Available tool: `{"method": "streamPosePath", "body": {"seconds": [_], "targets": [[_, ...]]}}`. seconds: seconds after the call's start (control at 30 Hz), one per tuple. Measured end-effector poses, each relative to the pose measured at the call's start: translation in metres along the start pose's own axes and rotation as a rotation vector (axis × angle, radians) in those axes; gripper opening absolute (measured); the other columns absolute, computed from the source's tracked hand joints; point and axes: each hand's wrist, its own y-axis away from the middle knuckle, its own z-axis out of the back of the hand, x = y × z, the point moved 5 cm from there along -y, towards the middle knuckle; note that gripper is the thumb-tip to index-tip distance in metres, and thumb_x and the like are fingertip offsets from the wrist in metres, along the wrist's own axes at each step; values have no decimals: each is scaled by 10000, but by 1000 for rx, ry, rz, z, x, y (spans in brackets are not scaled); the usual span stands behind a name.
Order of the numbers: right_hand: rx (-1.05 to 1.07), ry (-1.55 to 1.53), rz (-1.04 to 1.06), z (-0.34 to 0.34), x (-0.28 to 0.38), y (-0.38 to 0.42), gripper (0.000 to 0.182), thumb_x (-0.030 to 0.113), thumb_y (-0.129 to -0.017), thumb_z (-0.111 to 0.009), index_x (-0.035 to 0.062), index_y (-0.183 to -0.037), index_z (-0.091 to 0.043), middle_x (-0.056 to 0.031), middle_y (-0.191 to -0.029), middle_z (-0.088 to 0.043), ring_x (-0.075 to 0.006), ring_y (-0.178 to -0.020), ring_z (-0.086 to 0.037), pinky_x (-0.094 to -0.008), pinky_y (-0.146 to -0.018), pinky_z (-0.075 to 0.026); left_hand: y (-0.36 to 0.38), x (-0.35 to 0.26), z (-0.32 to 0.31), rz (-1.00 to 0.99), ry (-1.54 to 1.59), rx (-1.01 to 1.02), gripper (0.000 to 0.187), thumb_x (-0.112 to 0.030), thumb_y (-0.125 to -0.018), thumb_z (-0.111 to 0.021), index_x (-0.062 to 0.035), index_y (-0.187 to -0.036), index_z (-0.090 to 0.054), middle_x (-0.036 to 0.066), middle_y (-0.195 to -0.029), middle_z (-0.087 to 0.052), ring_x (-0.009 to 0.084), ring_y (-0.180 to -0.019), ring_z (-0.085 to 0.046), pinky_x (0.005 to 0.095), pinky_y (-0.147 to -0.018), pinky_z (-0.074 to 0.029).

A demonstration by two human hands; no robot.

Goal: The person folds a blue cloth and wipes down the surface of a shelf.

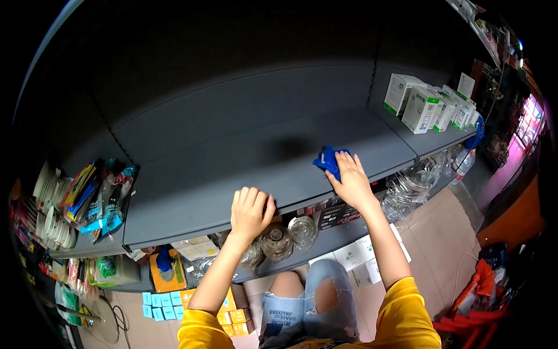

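A grey metal shelf spans the middle of the view. Near its front edge, right of centre, my right hand presses a crumpled blue cloth against the surface, fingers stretched forward over the cloth's right side. My left hand rests at the front edge, left of the cloth, with its fingers curled down; whether it grips anything besides the edge is hidden. A dark shadow lies on the shelf behind the cloth.
White and green boxes stand at the shelf's right end. Packaged goods and stacked white dishes are at the left. Clear plastic-wrapped items sit on the shelf below. Blue boxes and orange boxes lie low down.
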Motion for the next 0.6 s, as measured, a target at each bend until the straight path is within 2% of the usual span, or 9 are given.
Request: {"method": "streamPosePath", "body": {"seconds": [0.07,0.13,0.2,0.27,0.43,0.6], "targets": [[-46,-41,149,-11,2,-2,489,292,-858,-465,-63,-1192,-440,-243,-1257,-415,-312,-1226,-349,-381,-1055,-195,-1,1,-2,35,43,23,115,-83,-698,-609,-40,-693,-503,85,-692,-461,259,-653,-434,342,-598,-337],[-58,-76,96,-10,9,-2,483,252,-840,-486,-83,-1185,-441,-245,-1250,-423,-311,-1218,-362,-373,-1054,-201,-2,2,-1,51,62,11,126,-83,-695,-616,-39,-682,-498,88,-685,-459,262,-648,-430,345,-592,-339],[-173,-21,36,-16,21,7,468,203,-811,-516,-92,-1169,-454,-240,-1247,-431,-310,-1212,-374,-379,-1050,-212,-2,3,-2,70,80,9,132,-95,-688,-627,-45,-678,-505,80,-677,-462,252,-639,-438,342,-582,-348],[-237,-26,90,-24,53,20,482,171,-758,-561,-88,-1154,-471,-240,-1233,-446,-316,-1192,-397,-390,-1039,-237,-2,3,-2,78,81,14,132,-86,-690,-624,-43,-673,-500,85,-678,-462,259,-639,-439,348,-577,-355],[-209,-273,317,-29,127,42,506,115,-663,-606,-94,-1109,-492,-242,-1183,-482,-323,-1150,-435,-397,-1020,-275,-1,5,-3,108,113,30,96,-34,-722,-574,-21,-685,-487,109,-688,-462,286,-651,-432,367,-591,-352],[-211,-255,353,-25,108,42,480,101,-654,-606,-63,-1096,-515,-199,-1183,-501,-280,-1148,-449,-390,-1019,-283,0,7,-1,115,85,22,78,-21,-742,-532,-10,-706,-464,127,-696,-450,301,-655,-416,376,-606,-344]]}}
